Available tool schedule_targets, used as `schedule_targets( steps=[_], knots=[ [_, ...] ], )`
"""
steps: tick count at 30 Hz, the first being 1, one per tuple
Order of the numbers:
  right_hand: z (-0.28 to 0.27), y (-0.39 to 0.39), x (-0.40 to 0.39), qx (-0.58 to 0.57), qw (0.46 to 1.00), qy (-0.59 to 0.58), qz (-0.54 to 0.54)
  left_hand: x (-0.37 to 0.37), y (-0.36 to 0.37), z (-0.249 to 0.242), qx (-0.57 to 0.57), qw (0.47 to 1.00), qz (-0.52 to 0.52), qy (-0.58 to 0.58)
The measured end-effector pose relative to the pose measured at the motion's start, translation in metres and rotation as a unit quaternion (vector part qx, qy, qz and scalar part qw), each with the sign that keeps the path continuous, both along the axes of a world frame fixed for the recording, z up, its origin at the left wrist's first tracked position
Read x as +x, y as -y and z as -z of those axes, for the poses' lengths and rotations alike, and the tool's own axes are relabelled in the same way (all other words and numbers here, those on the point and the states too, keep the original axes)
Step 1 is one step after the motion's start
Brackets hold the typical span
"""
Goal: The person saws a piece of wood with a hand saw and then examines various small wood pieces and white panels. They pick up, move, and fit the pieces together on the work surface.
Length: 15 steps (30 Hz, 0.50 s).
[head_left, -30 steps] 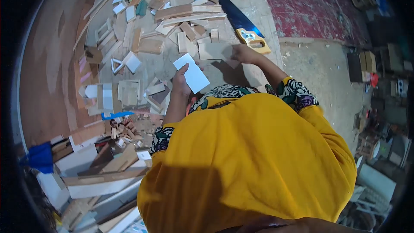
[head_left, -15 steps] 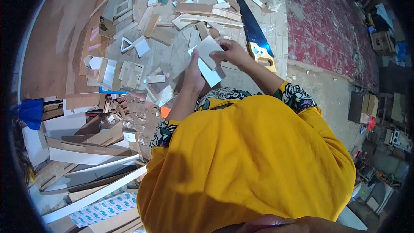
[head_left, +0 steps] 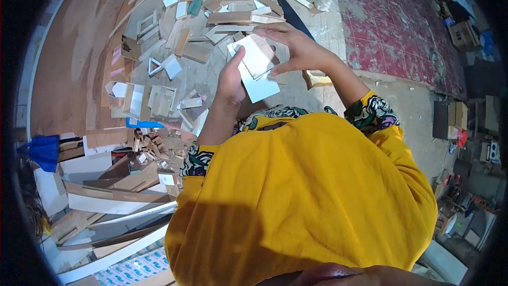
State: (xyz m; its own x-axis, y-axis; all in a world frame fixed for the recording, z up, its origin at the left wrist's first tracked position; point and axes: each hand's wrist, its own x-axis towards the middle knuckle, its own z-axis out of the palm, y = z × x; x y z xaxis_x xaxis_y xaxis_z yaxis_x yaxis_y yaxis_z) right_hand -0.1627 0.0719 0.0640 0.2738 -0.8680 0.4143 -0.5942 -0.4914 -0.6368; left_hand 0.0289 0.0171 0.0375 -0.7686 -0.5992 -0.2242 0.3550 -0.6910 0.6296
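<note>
My left hand [head_left: 232,80] grips the left side of some flat white boards, its thumb resting on top. The upper board [head_left: 257,55] overlaps a lower white board [head_left: 263,89], which sticks out toward my body. At the right side of the boards, my right hand [head_left: 301,52] has its fingers spread, the fingertips near the upper edge and the thumb by the right corner. Whether those fingertips touch the board is hard to tell. Behind my right hand and forearm lies a handsaw, with its blade [head_left: 294,17] and wooden handle [head_left: 318,80] partly covered.
Wood offcuts [head_left: 230,17] lie scattered over the work surface beyond my hands. Small box-like pieces [head_left: 135,100] stand at the left. Long boards [head_left: 114,204] are piled at the lower left, near a blue cloth [head_left: 44,152]. A worn red surface [head_left: 394,32] lies at the right.
My right hand has opened from its hold on the boards and spread its fingers, and its forearm now covers much of the saw. The lower board shows more to the right. The view has shifted slightly.
</note>
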Motion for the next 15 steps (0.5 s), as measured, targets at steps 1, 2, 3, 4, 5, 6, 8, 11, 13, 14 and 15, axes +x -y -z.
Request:
schedule_targets(
  steps=[1,2,3,4,5,6,8,11,13,14,15],
  knots=[
    [-0.006,-0.001,0.0,-0.01,0.999,-0.031,0.02,-0.001,0.0,-0.004,0.011,1.0,0.012,-0.017],
    [-0.01,-0.003,0.0,-0.021,0.997,-0.063,0.038,-0.003,-0.001,-0.008,0.02,0.999,0.022,-0.034],
    [-0.014,-0.005,0.0,-0.025,0.997,-0.065,0.041,-0.004,-0.002,-0.014,0.017,0.999,0.026,-0.036],
    [-0.017,-0.008,0.002,-0.024,0.996,-0.059,0.058,-0.007,-0.004,-0.021,0.021,0.999,0.028,-0.037],
    [-0.02,-0.012,0.004,-0.023,0.996,-0.052,0.074,-0.008,-0.005,-0.026,0.027,0.998,0.032,-0.038],
    [-0.023,-0.015,0.006,-0.024,0.995,-0.054,0.079,-0.01,-0.005,-0.029,0.025,0.998,0.036,-0.039],
    [-0.028,-0.02,0.009,-0.013,0.994,-0.021,0.102,-0.012,-0.003,-0.033,0.012,0.991,0.078,-0.112],
    [-0.027,-0.024,0.008,-0.066,0.989,-0.045,0.124,-0.017,-0.005,-0.038,0.049,0.984,0.084,-0.149],
    [-0.027,-0.027,0.008,-0.1,0.984,-0.06,0.134,-0.022,-0.006,-0.036,0.072,0.98,0.083,-0.163],
    [-0.027,-0.028,0.008,-0.131,0.979,-0.074,0.138,-0.025,-0.006,-0.036,0.098,0.976,0.077,-0.176],
    [-0.027,-0.03,0.009,-0.146,0.975,-0.078,0.151,-0.025,-0.01,-0.041,0.032,0.989,0.077,-0.121]
  ],
)
